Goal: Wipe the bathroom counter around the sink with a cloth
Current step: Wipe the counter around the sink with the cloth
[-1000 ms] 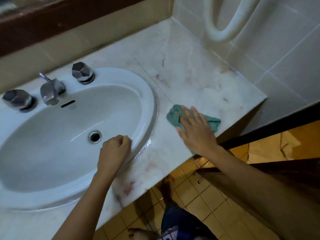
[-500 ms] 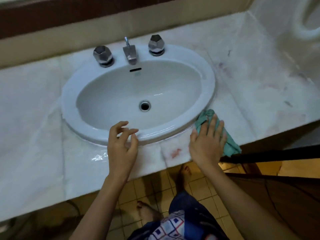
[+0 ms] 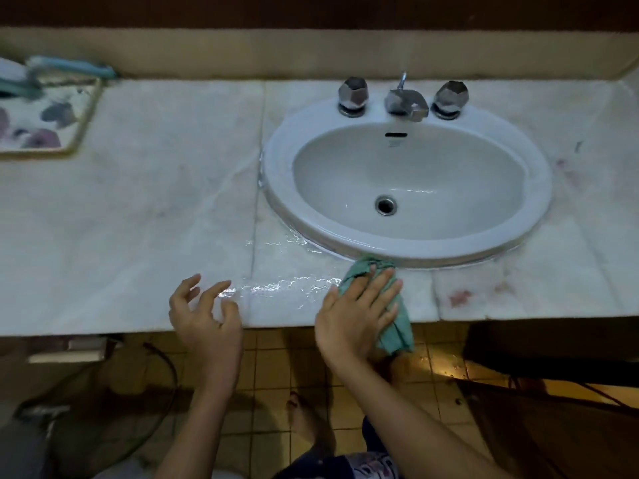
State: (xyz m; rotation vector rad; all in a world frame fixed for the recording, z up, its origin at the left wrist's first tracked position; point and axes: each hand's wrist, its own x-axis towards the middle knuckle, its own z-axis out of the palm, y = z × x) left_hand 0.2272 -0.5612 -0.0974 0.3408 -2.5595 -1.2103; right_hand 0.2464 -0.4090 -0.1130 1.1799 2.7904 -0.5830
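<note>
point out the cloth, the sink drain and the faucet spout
cloth [image 3: 397,335], head view, on its loose hanging end
sink drain [image 3: 386,205], head view, on its dark centre hole
faucet spout [image 3: 406,103], head view, on its chrome body

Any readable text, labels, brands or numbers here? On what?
No text reads legibly.
Sink: small grey mark under the overflow slot, too blurred to read.
Tray: floral pattern only, no lettering.
Clothing at bottom edge: printed pattern, blurred, no readable letters.

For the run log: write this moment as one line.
right hand: pressing crumpled green cloth at front rim of white oval sink | left hand: open, empty | pale marble counter: wet left of cloth
</note>
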